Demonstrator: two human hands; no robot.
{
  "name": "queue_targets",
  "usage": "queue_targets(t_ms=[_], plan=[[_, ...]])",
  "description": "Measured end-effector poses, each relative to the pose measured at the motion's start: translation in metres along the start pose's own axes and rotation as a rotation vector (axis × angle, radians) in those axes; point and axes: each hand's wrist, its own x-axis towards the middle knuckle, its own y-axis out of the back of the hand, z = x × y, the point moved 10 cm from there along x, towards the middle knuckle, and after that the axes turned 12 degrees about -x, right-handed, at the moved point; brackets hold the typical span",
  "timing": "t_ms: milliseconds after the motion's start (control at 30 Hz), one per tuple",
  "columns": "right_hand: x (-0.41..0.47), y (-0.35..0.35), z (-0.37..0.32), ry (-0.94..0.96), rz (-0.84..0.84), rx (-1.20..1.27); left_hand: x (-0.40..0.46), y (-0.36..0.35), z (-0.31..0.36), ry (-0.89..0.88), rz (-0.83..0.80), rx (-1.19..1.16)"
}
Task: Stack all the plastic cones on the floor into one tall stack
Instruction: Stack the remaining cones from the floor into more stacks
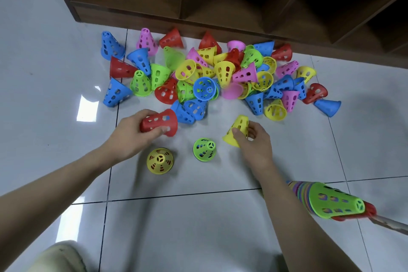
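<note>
A heap of several perforated plastic cones [205,73] in red, blue, green, yellow and pink lies on the tiled floor before a shelf. My left hand [130,134] grips a red cone [160,122] held on its side. My right hand [254,139] pinches a yellow cone [238,127], tilted, just above the floor. Between my hands, two cones stand upright: a yellow one [160,161] with a red cone showing through its holes, and a green one [204,149]. A long stack of cones [329,202] topped by a green one lies at the lower right.
A brown wooden shelf unit [220,6] with open compartments runs along the back, close behind the heap. A metal rod [390,225] sticks out from the stack's end at the right edge. My knee [59,258] shows at the bottom left.
</note>
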Motion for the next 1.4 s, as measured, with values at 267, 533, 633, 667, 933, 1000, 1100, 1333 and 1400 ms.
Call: queue_targets(t_ms=[267,533,633,667,933,1000,1100,1333,1400], plan=[[-0.026,-0.018,-0.019,0.073,-0.024,0.239,-0.034,-0.001,0.024,-0.194,-0.06,0.39],[-0.027,-0.046,-0.015,0.115,-0.092,0.214,-0.041,-0.04,-0.027,-0.191,-0.248,0.622],[-0.026,-0.056,-0.014,0.154,-0.116,0.17,-0.037,-0.044,-0.033,-0.188,-0.248,0.639],[-0.027,-0.059,-0.014,0.176,-0.12,0.124,-0.034,-0.044,-0.033,-0.183,-0.242,0.632],[-0.039,-0.082,0.007,0.363,-0.229,-0.252,0.005,-0.044,0.007,-0.296,-0.29,0.483],[-0.039,-0.085,0.014,0.378,-0.26,-0.284,0.021,-0.045,0.032,-0.449,-0.21,0.538],[-0.03,-0.089,0.02,0.36,-0.311,-0.27,0.048,-0.059,0.052,-0.636,-0.148,0.83],[-0.01,-0.091,0.006,0.413,-0.279,-0.255,0.083,-0.07,0.026,-0.403,-0.211,1.314],[-0.006,-0.092,0.004,0.42,-0.265,-0.27,0.082,-0.065,0.025,-0.405,-0.177,1.319]])
